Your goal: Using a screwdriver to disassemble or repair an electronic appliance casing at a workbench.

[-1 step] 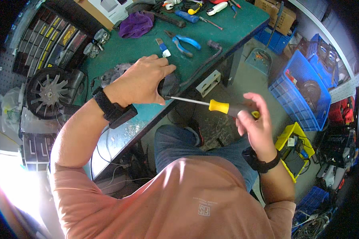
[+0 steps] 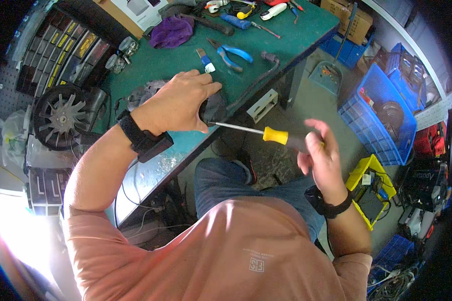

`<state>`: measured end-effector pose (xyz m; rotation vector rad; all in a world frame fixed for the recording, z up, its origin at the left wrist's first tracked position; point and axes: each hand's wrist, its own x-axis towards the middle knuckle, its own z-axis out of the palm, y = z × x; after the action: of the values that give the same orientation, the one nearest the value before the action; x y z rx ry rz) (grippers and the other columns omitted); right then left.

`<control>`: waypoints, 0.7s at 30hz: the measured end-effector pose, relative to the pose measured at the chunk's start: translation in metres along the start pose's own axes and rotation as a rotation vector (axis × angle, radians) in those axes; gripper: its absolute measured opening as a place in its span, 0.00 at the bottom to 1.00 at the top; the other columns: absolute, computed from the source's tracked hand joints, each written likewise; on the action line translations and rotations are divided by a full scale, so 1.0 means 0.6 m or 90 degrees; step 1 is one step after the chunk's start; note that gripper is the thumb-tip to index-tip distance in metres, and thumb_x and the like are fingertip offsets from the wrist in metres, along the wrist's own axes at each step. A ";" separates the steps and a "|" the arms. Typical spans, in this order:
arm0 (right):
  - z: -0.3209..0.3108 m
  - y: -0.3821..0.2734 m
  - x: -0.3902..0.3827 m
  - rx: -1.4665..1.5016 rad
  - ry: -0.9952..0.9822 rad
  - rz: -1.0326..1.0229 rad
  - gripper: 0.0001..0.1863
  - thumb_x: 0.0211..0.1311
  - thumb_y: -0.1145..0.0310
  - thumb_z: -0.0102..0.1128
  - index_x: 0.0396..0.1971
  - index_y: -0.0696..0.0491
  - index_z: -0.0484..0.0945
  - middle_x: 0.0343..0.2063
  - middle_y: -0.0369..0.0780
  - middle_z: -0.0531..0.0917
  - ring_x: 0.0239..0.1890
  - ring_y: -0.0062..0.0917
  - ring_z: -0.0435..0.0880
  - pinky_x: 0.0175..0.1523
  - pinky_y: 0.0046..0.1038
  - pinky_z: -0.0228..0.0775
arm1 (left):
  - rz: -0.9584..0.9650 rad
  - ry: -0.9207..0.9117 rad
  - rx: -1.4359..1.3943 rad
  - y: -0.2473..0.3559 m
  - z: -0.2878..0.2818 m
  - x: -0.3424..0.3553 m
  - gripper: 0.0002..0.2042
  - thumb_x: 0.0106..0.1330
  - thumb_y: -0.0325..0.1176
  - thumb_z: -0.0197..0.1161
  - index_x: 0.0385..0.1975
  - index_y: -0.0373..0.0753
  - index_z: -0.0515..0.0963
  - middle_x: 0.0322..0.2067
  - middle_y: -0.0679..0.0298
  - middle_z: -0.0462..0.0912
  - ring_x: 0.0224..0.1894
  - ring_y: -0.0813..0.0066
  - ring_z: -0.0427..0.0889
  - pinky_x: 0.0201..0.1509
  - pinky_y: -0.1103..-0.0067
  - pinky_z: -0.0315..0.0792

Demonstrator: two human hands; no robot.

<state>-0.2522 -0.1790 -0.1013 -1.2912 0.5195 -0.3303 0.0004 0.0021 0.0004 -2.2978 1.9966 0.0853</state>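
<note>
I note one change: the thumb of the right hand (image 2: 325,156) now covers the yellow handle end visible earlier, its grip holding one screwdriver (image 2: 275,135), at four o'clock from one dark part (image 2: 216,106). The grip of the left hand (image 2: 181,103) is closed over that part on the surface (image 2: 258,42). Counted around it: one pliers (image 2: 231,54) at one o'clock, one purple cloth (image 2: 171,32) at eleven.

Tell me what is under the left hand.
A dark object shows at the right of the left hand, and a greyish piece at its left. The hand covers what lies between, so whether they join cannot be seen.
</note>
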 end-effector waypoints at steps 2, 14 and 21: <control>0.002 -0.001 -0.001 -0.034 -0.007 -0.022 0.15 0.66 0.66 0.57 0.49 0.55 0.70 0.28 0.35 0.77 0.21 0.12 0.72 0.25 0.17 0.64 | 0.008 0.008 0.003 0.001 0.001 -0.001 0.42 0.29 0.42 0.79 0.50 0.30 0.73 0.39 0.53 0.76 0.45 0.52 0.74 0.52 0.66 0.69; -0.007 0.000 0.010 -0.218 -0.031 -0.163 0.19 0.62 0.66 0.64 0.50 0.55 0.70 0.34 0.37 0.75 0.30 0.15 0.74 0.27 0.17 0.66 | 0.006 0.015 -0.018 0.003 0.000 0.001 0.41 0.29 0.40 0.78 0.50 0.30 0.73 0.38 0.52 0.76 0.45 0.51 0.73 0.53 0.66 0.68; -0.012 0.008 0.006 0.054 -0.049 0.054 0.16 0.66 0.61 0.58 0.49 0.52 0.71 0.26 0.31 0.74 0.18 0.11 0.69 0.20 0.14 0.57 | -0.002 0.007 -0.019 0.002 -0.001 0.000 0.41 0.29 0.40 0.78 0.50 0.29 0.73 0.39 0.52 0.76 0.46 0.52 0.73 0.52 0.65 0.68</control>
<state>-0.2535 -0.1854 -0.1082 -1.1918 0.4884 -0.2292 -0.0009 0.0021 0.0012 -2.3250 2.0100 0.1017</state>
